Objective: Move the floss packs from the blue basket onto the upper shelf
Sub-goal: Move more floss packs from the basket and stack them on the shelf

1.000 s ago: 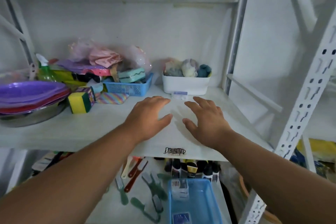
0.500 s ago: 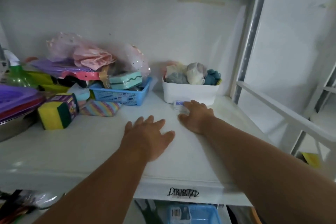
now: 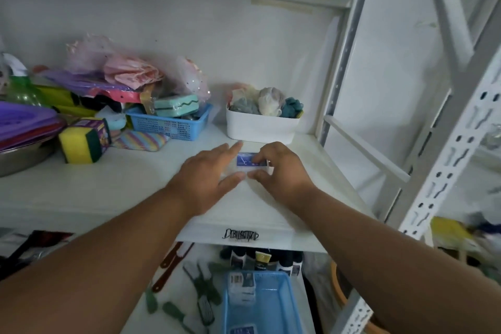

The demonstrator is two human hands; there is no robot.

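1. Floss pack (image 3: 246,159): blue-labelled, lying flat on the upper shelf (image 3: 135,179), just in front of the white bin (image 3: 260,127).
2. Right hand (image 3: 282,171): fingertips on the pack's right edge, thumb curled below it; a loose pinch, not lifted.
3. Left hand (image 3: 206,179): fingers spread flat, just beside the pack's left side, thumb near the right thumb.
4. Blue basket (image 3: 260,304): on the lower shelf beneath, holding two more floss packs (image 3: 242,286), one at the far-left corner, one at the near edge.
5. Perforated blue tray (image 3: 168,125): left of the white bin, holding sponges.
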